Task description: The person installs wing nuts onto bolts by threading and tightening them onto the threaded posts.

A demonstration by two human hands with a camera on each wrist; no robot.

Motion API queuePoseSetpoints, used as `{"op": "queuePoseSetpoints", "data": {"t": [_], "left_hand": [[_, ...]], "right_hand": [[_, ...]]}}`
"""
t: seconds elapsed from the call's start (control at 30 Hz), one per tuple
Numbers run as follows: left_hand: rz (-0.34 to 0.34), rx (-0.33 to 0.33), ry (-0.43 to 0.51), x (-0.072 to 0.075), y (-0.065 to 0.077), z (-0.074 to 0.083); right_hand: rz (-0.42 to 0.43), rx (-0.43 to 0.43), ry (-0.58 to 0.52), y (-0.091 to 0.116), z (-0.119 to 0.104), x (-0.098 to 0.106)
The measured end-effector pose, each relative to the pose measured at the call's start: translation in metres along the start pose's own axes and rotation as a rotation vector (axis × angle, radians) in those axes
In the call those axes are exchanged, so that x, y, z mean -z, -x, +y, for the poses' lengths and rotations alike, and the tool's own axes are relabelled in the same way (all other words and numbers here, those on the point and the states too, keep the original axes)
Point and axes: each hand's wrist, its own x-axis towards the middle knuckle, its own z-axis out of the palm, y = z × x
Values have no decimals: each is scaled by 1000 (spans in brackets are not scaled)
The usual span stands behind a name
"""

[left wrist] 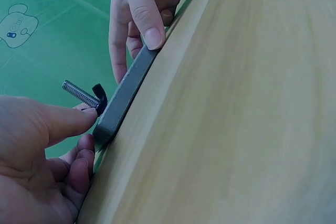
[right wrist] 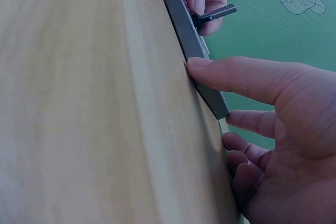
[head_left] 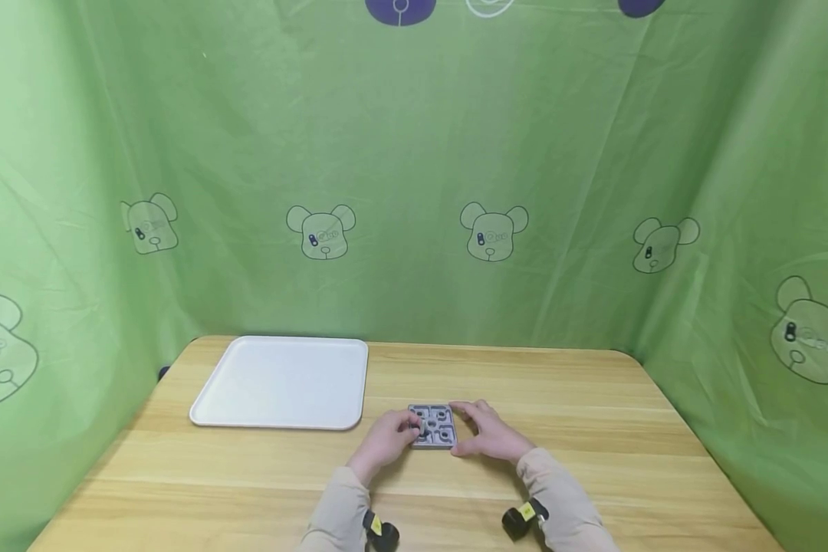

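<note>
A square grey metal plate [head_left: 445,425] with recessed corners lies flat on the table. From its left part a threaded bolt [left wrist: 79,93] sticks up, with a black wing nut [left wrist: 100,93] low on it. My left hand [head_left: 386,438] pinches the wing nut between thumb and fingers at the plate's left edge; the fingers partly hide it. On the opposite side, my right hand [head_left: 491,435] grips the plate, its thumb on the near corner and a finger at the far corner. The right wrist view shows that thumb [right wrist: 210,72] pressed to the plate's side.
A white rectangular tray [head_left: 283,383] lies on the wooden table [head_left: 566,491] at the back left. Green curtains [head_left: 414,138] with bear outlines hang behind the table and on both sides. Black cameras are strapped over both sleeves [head_left: 566,498].
</note>
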Motion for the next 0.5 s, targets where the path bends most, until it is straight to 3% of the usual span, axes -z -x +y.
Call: {"op": "queuePoseSetpoints", "data": {"t": [0.27, 0.5], "left_hand": [[21, 68, 101, 0, 2, 2], [28, 67, 113, 1, 3, 2]], "right_hand": [[5, 4, 0, 0, 0, 0], [7, -3, -7, -1, 1, 0]]}}
